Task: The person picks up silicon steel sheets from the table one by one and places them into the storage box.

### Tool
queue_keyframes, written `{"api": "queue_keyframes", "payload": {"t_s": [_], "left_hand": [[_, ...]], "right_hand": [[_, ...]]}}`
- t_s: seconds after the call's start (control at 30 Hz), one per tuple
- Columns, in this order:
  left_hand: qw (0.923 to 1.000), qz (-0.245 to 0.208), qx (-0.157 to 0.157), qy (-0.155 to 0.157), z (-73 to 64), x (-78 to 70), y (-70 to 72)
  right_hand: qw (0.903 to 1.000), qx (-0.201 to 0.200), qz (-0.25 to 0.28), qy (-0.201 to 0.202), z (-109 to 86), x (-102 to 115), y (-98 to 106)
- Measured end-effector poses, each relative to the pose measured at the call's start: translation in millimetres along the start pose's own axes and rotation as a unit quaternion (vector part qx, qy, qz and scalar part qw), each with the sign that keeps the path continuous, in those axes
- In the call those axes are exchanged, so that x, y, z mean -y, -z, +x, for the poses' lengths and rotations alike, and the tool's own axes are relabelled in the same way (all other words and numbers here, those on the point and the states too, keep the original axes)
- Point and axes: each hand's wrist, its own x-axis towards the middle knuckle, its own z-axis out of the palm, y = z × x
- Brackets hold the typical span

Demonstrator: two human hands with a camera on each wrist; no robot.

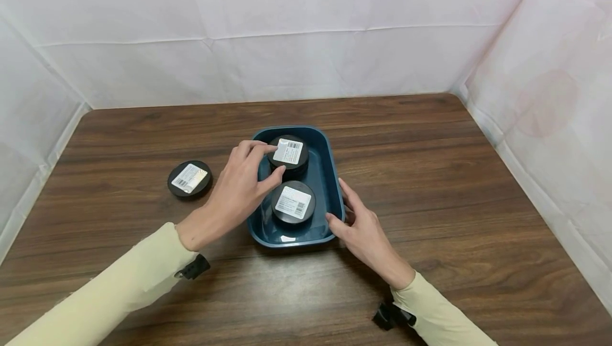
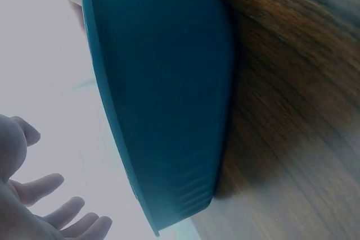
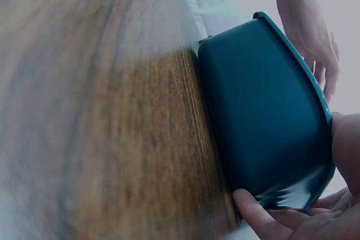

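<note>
A blue tray [image 1: 323, 176] stands on the table with black, disc-shaped pieces bearing white labels inside. The far disc [image 1: 289, 153] looks stacked on another; a near disc [image 1: 294, 202] lies closer to the front. My left hand [image 1: 241, 181] hovers over the far disc, index finger overlapping its label and thumb by its near edge; the left wrist view shows these fingers spread, with nothing between them. With my right hand [image 1: 365, 234] I hold the tray's right side. The right wrist view shows its thumb at the rim and its fingers [image 3: 253, 209] on the outer wall.
Left of the tray, another labelled black disc [image 1: 189, 180] lies on the brown wooden table [image 1: 430, 176]. White sheeting [image 1: 287, 64] encloses the table at the back and both sides. Each forearm has a black strapped device near the wrist.
</note>
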Motion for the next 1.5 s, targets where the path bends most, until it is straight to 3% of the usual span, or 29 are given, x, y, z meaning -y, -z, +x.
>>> {"api": "queue_keyframes", "payload": {"t_s": [0.4, 0.77, 1.1, 1.5], "left_hand": [[0.9988, -0.020, -0.045, 0.005, -6.5, 13.2, 1.1], [0.9949, 0.003, -0.098, -0.025, -15.7, 27.8, 0.5], [0.9946, 0.033, -0.098, 0.009, -25.9, 45.3, 3.2], [0.9937, 0.064, -0.092, 0.006, -35.1, 61.2, 2.2]], "right_hand": [[1.0000, -0.002, 0.001, 0.006, 0.1, -2.1, 1.0], [1.0000, -0.004, -0.006, 0.004, 0.7, -2.1, 1.8], [1.0000, -0.002, -0.003, 0.002, 2.1, -2.6, 2.0], [1.0000, -0.003, -0.007, -0.002, 2.8, -3.2, 1.6]]}}
